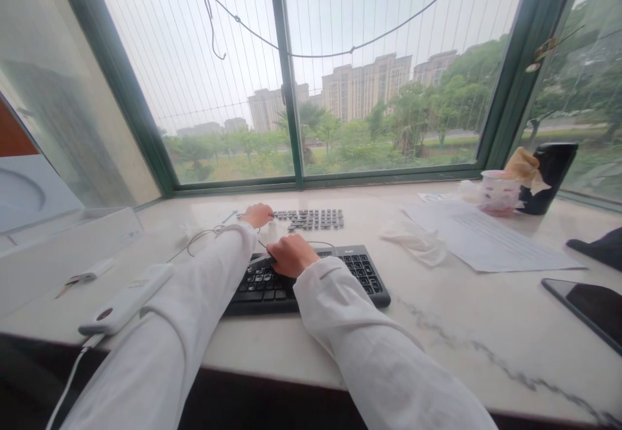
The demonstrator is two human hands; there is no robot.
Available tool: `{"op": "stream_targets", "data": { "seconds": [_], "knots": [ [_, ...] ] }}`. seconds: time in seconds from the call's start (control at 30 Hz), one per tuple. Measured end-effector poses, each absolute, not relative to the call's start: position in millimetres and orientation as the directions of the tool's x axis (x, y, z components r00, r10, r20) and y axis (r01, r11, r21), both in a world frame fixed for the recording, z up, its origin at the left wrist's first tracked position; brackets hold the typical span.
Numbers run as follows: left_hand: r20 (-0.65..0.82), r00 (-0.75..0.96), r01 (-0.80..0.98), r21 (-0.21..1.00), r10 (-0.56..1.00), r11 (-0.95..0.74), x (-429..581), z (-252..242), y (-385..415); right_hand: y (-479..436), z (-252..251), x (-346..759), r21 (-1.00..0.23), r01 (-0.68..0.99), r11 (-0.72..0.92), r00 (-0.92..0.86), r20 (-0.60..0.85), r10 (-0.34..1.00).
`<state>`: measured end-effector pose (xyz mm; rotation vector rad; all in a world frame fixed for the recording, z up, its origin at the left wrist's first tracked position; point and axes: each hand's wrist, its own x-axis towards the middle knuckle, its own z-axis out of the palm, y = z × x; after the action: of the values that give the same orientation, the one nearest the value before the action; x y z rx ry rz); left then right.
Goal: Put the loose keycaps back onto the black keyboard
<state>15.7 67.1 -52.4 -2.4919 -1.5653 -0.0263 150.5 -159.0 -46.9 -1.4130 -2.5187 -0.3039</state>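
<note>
A black keyboard [362, 271] lies on the marble sill [486, 326] in front of me. Behind it, several loose dark keycaps [311, 218] are laid out in rows. My right hand [291, 255] rests curled over the keyboard's upper left part, gripping a thin dark tool whose exact kind I cannot make out. My left hand [257, 215] reaches further back, fingers curled down at the left end of the keycap rows. What it holds, if anything, is hidden. Both arms wear white sleeves.
A white power bank [126, 300] with cable lies at left, near a white box [63, 248]. Crumpled tissue [415, 242], paper sheets [490, 242], a plastic cup [498, 192], a black container [551, 174] and a dark tablet [590, 307] sit at right. Windows stand behind.
</note>
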Motion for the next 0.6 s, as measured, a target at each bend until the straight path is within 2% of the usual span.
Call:
{"op": "stream_targets", "data": {
  "seconds": [0.6],
  "knots": [
    [0.131,0.455,0.887,-0.157,0.881,-0.435,15.5,-55.4,72.0,-158.4,-47.9,150.4,0.047,0.862,0.506,-0.495,0.296,0.817]
  ]
}}
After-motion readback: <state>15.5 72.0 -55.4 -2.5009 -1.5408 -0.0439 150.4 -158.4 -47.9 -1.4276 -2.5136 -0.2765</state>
